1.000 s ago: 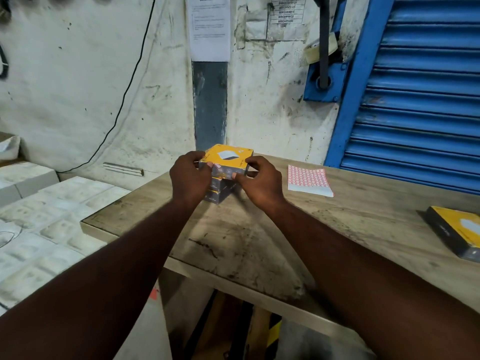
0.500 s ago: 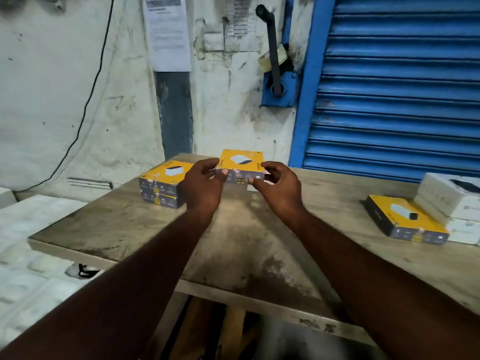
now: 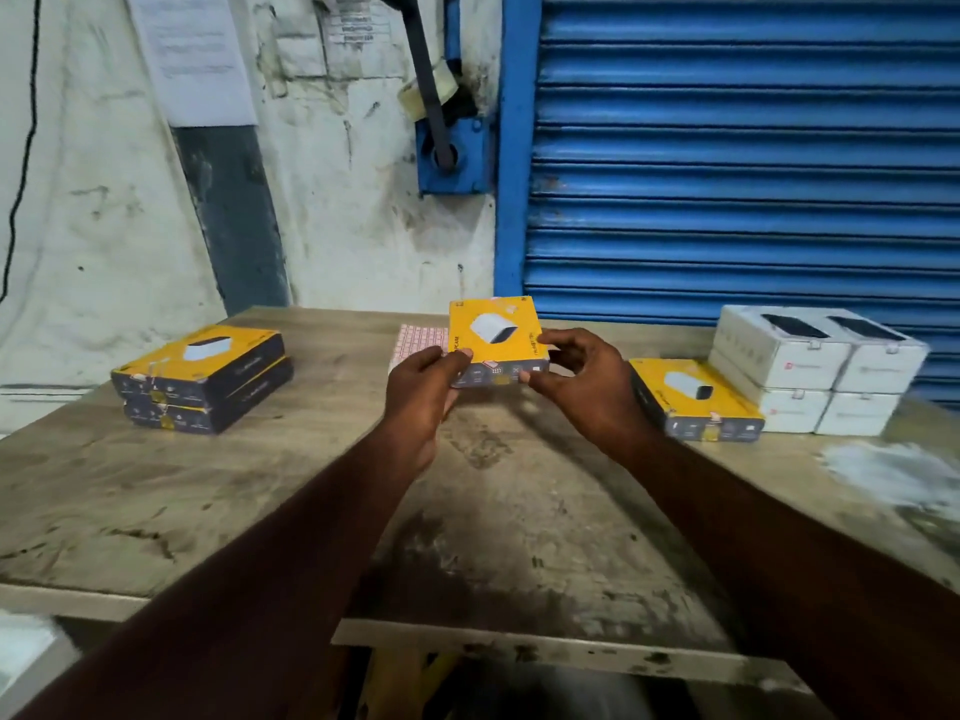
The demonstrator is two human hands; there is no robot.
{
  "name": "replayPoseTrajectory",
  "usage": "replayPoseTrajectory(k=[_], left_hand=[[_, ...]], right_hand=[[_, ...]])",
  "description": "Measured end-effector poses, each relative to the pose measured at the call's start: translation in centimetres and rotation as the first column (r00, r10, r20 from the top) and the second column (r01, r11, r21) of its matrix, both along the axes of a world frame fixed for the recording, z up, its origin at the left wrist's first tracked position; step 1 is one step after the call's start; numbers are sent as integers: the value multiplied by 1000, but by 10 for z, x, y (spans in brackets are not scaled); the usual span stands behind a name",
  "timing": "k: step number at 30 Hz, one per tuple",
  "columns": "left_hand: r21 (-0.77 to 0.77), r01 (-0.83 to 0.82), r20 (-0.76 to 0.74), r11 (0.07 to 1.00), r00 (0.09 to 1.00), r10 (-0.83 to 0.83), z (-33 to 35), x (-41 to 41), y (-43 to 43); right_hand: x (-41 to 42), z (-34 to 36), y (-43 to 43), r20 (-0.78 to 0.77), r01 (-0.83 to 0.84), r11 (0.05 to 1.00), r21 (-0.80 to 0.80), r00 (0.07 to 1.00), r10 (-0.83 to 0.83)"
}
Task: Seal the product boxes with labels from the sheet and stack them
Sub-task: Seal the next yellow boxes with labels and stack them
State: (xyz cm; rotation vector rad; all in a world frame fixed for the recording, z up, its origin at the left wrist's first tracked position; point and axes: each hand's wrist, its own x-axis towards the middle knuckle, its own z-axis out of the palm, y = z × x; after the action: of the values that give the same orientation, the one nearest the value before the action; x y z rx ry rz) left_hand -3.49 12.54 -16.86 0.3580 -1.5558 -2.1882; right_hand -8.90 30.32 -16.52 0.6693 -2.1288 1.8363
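A yellow-topped product box with dark sides is held above the middle of the wooden table. My left hand grips its left side and my right hand pinches its right front corner. Behind the left hand lies the sheet of red-and-white labels, partly hidden by hand and box. A stack of two matching yellow boxes stands at the table's left. One more yellow box lies flat to the right.
Several white boxes are stacked in two layers at the table's right, beside the single yellow box. A blue roller shutter and a stained white wall stand behind the table. The table's front edge is close to me.
My view swung right, bringing the single yellow box and white boxes into sight. The held box came off the left stack and moved right to the table's middle, both hands still on it.
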Motion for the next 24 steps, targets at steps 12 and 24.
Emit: replayPoseTrajectory(k=[12,24], left_hand=[[30,274,3,961,962,-274,-8,-52,9],[-97,295,32,951,956,-293,-5,-62,-1]], right_hand=[[-42,-18,20,-45,10,995,98,999,-5],[-41,-23,2,-277,43,992,115,961,-9]])
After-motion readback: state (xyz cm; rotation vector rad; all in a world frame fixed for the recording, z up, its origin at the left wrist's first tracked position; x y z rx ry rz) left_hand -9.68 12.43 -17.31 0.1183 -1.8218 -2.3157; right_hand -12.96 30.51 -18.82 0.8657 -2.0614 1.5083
